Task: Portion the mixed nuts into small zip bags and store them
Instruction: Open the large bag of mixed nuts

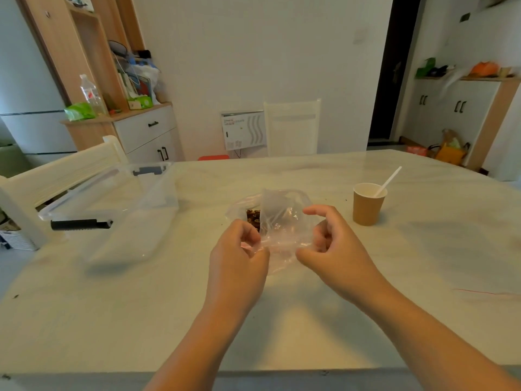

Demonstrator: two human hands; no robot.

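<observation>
A small clear zip bag (279,221) is held up over the middle of the table, its pink-edged zip strip running between my two hands. My left hand (239,255) pinches the strip's left end, and my right hand (332,244) pinches its right end with the index finger raised. Behind the small bag lies a larger clear bag (239,207) with dark brown mixed nuts (253,217) showing through it. The blur hides whether the small bag holds any nuts.
A clear plastic storage box (112,204) with black latches stands at the left of the pale table (141,320). A brown paper cup (368,204) holding a white spoon (390,180) stands at the right. White chairs stand at the left and far side.
</observation>
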